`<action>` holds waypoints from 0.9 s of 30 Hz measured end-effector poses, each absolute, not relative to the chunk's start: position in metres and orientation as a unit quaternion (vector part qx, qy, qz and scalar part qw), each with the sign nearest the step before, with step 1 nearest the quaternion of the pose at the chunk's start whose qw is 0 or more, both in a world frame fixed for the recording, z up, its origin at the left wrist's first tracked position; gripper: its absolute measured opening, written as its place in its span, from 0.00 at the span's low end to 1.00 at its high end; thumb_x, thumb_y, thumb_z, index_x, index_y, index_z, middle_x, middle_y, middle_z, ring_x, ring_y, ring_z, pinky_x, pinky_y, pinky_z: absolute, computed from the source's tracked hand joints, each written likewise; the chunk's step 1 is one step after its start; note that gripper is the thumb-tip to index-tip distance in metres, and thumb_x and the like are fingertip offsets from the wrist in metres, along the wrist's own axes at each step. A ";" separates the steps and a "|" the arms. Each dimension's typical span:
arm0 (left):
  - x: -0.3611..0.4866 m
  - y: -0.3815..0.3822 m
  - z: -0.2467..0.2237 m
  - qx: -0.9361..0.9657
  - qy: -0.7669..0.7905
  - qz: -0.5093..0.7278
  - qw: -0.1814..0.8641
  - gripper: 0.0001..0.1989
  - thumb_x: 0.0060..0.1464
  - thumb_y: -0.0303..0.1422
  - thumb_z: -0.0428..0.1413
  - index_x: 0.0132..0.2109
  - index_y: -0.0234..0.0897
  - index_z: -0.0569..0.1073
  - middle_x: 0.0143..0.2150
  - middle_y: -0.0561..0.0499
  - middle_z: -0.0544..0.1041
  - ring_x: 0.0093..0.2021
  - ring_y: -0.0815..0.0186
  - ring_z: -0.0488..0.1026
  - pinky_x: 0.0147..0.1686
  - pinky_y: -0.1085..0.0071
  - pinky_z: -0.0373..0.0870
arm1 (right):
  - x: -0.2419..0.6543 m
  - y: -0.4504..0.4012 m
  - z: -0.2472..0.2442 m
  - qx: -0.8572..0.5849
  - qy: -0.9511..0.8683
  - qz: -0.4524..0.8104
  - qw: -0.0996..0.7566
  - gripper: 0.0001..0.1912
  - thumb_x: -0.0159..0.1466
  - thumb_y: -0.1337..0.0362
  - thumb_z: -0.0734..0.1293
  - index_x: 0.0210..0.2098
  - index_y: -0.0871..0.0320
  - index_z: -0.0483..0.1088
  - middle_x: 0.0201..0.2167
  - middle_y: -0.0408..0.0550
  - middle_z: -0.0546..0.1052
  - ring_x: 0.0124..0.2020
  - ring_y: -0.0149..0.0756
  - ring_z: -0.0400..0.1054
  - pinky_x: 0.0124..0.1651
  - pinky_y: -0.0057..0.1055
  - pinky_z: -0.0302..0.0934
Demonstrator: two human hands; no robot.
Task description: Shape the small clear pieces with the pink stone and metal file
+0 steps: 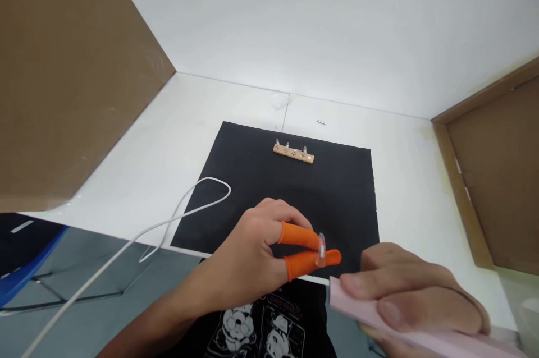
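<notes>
My left hand (269, 251) is over the near edge of the black mat (252, 178), with orange finger cots (298, 234) on its thumb and index finger. Between those two fingertips it pinches a small clear curved false nail tip (321, 251). On the right, my right hand (421, 290) grips a long flat pink bar (379, 313) that looks like a nail file, thumb and fingers pressed on it. Its end points towards the nail tip, with a gap between them. A small wooden stand (293, 154) with several clear tips upright lies on the far part of the mat.
A white cable (147, 229) loops over the mat's left side and off the table's front edge. Behind the mat lie a small metal pin (321, 122) and a clear plastic piece (278, 101). Brown panels (76, 77) flank the white table, with a white wall behind.
</notes>
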State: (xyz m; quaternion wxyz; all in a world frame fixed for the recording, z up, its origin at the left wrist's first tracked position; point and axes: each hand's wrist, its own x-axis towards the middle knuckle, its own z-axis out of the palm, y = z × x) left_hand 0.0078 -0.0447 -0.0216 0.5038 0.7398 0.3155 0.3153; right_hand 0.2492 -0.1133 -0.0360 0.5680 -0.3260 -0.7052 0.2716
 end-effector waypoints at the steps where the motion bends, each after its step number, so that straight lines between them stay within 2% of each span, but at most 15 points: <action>1: 0.008 -0.045 -0.022 0.740 0.315 0.314 0.505 0.05 0.61 0.25 0.72 0.38 0.40 0.87 0.41 0.53 0.88 0.41 0.66 0.81 0.42 0.70 0.75 | 0.250 -0.113 -0.036 -0.333 -0.703 0.265 0.570 0.11 0.69 0.67 0.77 0.50 0.50 0.82 0.45 0.44 0.90 0.23 0.36 0.81 0.22 0.36 0.70; 5: 0.004 -0.047 -0.023 0.742 0.319 0.307 0.504 0.05 0.60 0.25 0.72 0.39 0.40 0.87 0.41 0.53 0.88 0.41 0.66 0.81 0.42 0.70 0.75 | 0.259 -0.113 -0.039 -0.389 -0.646 0.220 0.618 0.14 0.64 0.70 0.79 0.48 0.49 0.83 0.44 0.43 0.90 0.32 0.40 0.86 0.33 0.37 0.79; 7: 0.004 -0.047 -0.024 0.745 0.320 0.305 0.500 0.05 0.60 0.25 0.72 0.39 0.41 0.87 0.42 0.52 0.88 0.41 0.66 0.81 0.42 0.70 0.75 | 0.257 -0.112 -0.040 -0.395 -0.642 0.219 0.619 0.14 0.64 0.70 0.80 0.48 0.49 0.83 0.45 0.44 0.90 0.33 0.41 0.86 0.36 0.38 0.80; 13: 0.009 -0.044 -0.021 0.753 0.308 0.318 0.488 0.05 0.62 0.26 0.71 0.38 0.40 0.86 0.41 0.53 0.88 0.40 0.67 0.81 0.43 0.69 0.74 | 0.236 -0.106 -0.031 -0.334 -0.688 0.261 0.589 0.04 0.70 0.65 0.76 0.45 0.52 0.80 0.42 0.43 0.90 0.23 0.34 0.81 0.23 0.35 0.68; 15: 0.008 -0.045 -0.021 0.754 0.306 0.317 0.486 0.05 0.62 0.25 0.72 0.38 0.40 0.86 0.40 0.53 0.87 0.40 0.67 0.81 0.43 0.70 0.74 | 0.243 -0.108 -0.036 -0.341 -0.683 0.263 0.590 0.08 0.68 0.67 0.78 0.46 0.52 0.81 0.43 0.44 0.90 0.26 0.36 0.83 0.27 0.34 0.73; 17: 0.006 -0.046 -0.022 0.756 0.308 0.316 0.485 0.05 0.61 0.25 0.72 0.39 0.40 0.87 0.41 0.53 0.87 0.40 0.67 0.80 0.43 0.70 0.74 | 0.255 -0.113 -0.045 -0.362 -0.664 0.259 0.602 0.14 0.64 0.71 0.79 0.48 0.52 0.82 0.46 0.45 0.90 0.35 0.38 0.86 0.36 0.35 0.80; 20: 0.003 -0.047 -0.025 0.757 0.309 0.317 0.480 0.05 0.60 0.26 0.73 0.39 0.40 0.87 0.41 0.53 0.87 0.40 0.67 0.80 0.43 0.70 0.74 | 0.266 -0.119 -0.055 -0.395 -0.623 0.245 0.629 0.19 0.62 0.76 0.79 0.50 0.52 0.82 0.49 0.46 0.90 0.44 0.42 0.87 0.44 0.37 0.82; 21: 0.003 -0.047 -0.025 0.759 0.308 0.318 0.477 0.05 0.60 0.25 0.73 0.39 0.40 0.87 0.41 0.53 0.87 0.40 0.67 0.80 0.43 0.70 0.74 | 0.265 -0.119 -0.055 -0.396 -0.625 0.246 0.626 0.19 0.62 0.75 0.79 0.49 0.52 0.81 0.49 0.46 0.90 0.44 0.42 0.87 0.43 0.38 0.82; 23: 0.006 -0.046 -0.026 0.765 0.308 0.325 0.463 0.05 0.61 0.25 0.72 0.39 0.40 0.87 0.41 0.53 0.88 0.40 0.67 0.81 0.44 0.69 0.75 | 0.257 -0.116 -0.049 -0.373 -0.651 0.260 0.608 0.15 0.64 0.73 0.79 0.48 0.52 0.81 0.46 0.45 0.90 0.36 0.39 0.86 0.36 0.37 0.80; 25: 0.010 -0.045 -0.027 0.773 0.307 0.334 0.443 0.04 0.62 0.26 0.71 0.39 0.40 0.87 0.40 0.53 0.88 0.40 0.66 0.81 0.44 0.68 0.74 | 0.246 -0.111 -0.041 -0.331 -0.689 0.280 0.581 0.10 0.67 0.69 0.77 0.47 0.51 0.81 0.43 0.45 0.90 0.26 0.37 0.83 0.28 0.36 0.76; 27: 0.012 -0.043 -0.028 0.782 0.300 0.344 0.425 0.04 0.63 0.26 0.71 0.38 0.39 0.86 0.40 0.52 0.88 0.40 0.66 0.81 0.45 0.68 0.74 | 0.240 -0.107 -0.034 -0.307 -0.705 0.289 0.570 0.07 0.70 0.66 0.76 0.47 0.52 0.81 0.42 0.45 0.90 0.22 0.34 0.81 0.23 0.35 0.71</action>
